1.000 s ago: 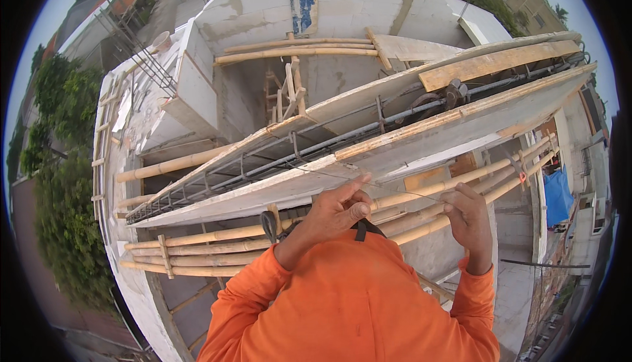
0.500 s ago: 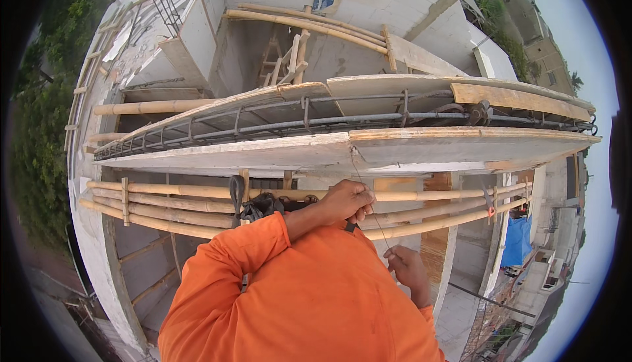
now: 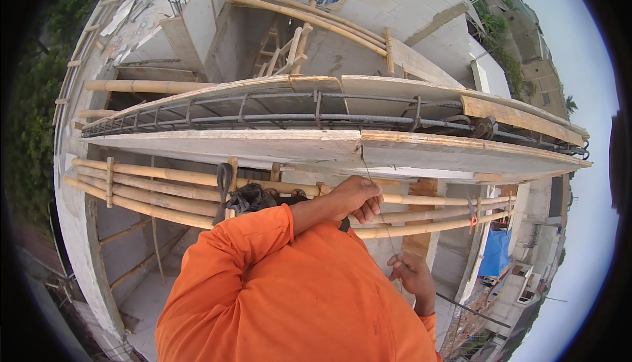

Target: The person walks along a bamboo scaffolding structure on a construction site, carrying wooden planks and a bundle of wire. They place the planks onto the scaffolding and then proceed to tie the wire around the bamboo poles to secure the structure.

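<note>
A thin wire or string (image 3: pixel 366 163) hangs from the joint between two formwork panels. It passes my left hand (image 3: pixel 361 198) and runs down to my right hand (image 3: pixel 411 275). The fingers of my left hand are curled closed around it, just below the near formwork panel (image 3: pixel 434 154). Lower and to the right, my right hand pinches the line between thumb and finger. Both arms wear orange sleeves. Behind the near panel, a cage of steel reinforcing bars (image 3: pixel 276 118) lies in the trough between the panels.
Bamboo poles (image 3: pixel 158 198) run across below the formwork, with a black bag (image 3: pixel 245 198) by my left forearm. A wooden ladder-like frame (image 3: pixel 287 49) stands beyond, near pale block walls. A blue tarp (image 3: pixel 495 253) hangs at the right. The floor lies well below.
The view has shifted slightly, so the formwork and poles sit a little differently. My hands keep their hold on the line, and the right hand is slightly lower.
</note>
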A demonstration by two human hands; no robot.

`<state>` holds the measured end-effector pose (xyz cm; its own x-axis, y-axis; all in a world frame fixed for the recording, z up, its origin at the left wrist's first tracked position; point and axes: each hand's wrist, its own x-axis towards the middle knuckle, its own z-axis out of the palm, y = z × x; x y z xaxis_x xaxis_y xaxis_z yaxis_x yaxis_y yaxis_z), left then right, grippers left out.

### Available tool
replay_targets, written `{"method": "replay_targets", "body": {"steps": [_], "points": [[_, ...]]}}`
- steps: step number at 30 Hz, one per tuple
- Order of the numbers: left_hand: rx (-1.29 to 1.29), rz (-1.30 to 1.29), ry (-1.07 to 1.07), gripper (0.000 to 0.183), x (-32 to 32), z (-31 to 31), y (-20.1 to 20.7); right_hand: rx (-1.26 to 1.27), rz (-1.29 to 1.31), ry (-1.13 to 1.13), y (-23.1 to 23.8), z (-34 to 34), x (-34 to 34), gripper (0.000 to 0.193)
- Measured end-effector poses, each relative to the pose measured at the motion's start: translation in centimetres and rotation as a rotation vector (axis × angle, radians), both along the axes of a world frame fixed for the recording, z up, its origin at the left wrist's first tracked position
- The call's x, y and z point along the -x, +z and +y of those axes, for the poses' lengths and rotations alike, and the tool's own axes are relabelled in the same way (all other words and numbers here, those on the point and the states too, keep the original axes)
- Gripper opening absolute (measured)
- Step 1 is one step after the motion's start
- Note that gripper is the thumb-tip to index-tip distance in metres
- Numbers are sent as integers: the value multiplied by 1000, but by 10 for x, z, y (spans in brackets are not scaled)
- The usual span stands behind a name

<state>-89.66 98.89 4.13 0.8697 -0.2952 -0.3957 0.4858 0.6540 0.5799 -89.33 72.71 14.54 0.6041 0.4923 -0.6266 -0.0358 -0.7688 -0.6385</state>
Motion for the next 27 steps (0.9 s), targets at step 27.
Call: {"method": "replay_targets", "body": {"steps": [27], "points": [[-143,-28,201,23,-6,17,-5,-77,-3,-53,-11,43,12,11]]}}
